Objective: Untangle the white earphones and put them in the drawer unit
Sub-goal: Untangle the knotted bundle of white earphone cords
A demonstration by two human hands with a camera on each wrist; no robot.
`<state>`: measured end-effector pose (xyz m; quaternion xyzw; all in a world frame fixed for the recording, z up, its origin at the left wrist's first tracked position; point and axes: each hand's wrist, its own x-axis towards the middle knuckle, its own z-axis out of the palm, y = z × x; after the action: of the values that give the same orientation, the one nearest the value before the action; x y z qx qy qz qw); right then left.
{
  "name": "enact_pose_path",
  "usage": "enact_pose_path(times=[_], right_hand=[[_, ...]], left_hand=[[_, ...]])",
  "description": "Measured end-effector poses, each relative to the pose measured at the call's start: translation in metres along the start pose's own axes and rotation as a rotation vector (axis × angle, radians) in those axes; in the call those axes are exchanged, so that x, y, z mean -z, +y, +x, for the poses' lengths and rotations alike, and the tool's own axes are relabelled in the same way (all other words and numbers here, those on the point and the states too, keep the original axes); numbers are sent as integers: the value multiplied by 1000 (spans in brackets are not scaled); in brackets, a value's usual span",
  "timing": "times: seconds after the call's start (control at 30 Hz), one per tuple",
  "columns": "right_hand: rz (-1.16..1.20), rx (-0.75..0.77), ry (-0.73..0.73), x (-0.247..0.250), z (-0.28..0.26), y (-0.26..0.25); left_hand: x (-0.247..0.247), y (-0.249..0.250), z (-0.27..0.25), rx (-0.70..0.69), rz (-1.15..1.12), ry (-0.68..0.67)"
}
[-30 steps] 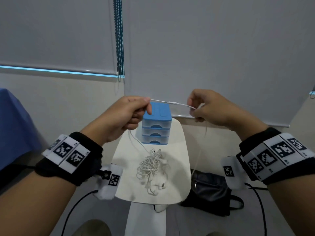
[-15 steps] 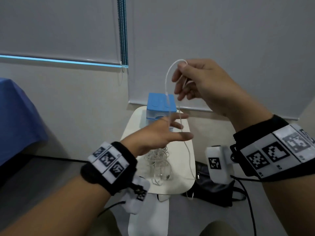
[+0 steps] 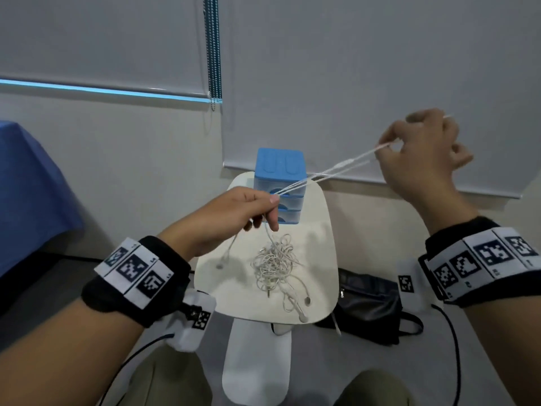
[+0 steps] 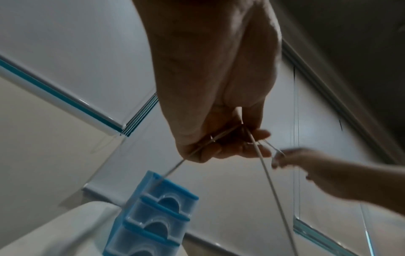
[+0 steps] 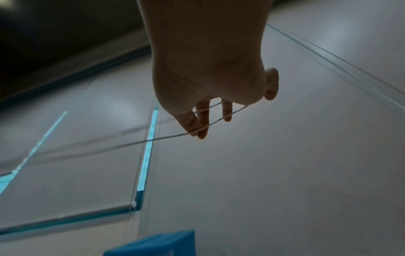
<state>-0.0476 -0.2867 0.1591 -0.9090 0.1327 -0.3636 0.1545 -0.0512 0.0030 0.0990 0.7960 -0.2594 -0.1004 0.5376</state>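
Overhead, the white earphones point(image 3: 323, 174) run taut and slanting from the left hand point(image 3: 234, 212), pinching them above the table's point(image 3: 325, 230) middle, up to the right hand point(image 3: 421, 153), pinching them beyond its far right corner, the tangle point(image 3: 275, 265) lying directly below the left grip, before the drawer unit point(image 3: 279, 183).

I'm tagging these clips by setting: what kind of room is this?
Probably an office or lab corner: roller blinds cover the windows, a small white table holds a blue drawer unit, and a black bag lies on the floor.
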Motion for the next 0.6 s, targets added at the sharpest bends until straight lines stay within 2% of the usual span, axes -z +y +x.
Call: enact_pose_path(times=[0.13,0.2,0.33,0.4,0.53,0.6], right_hand=[[-97,-88,-160,-28,-14,25],[-137,-58,-207,-41,-23,37],[-223,39,-256,-51,-37,47],[-259,45,-331,-50,-39,47],[-10,44,-636,-37,-37,22],[252,74,-684,-29,-37,-3]], left_hand=[[13,18,4,-57,-196,86],[15,31,6,-49,-261,71],[18,44,9,-15,-220,81],[21,46,12,-17,-221,101],[16,54,20,-39,-209,87],[9,59,25,-60,-228,53]])
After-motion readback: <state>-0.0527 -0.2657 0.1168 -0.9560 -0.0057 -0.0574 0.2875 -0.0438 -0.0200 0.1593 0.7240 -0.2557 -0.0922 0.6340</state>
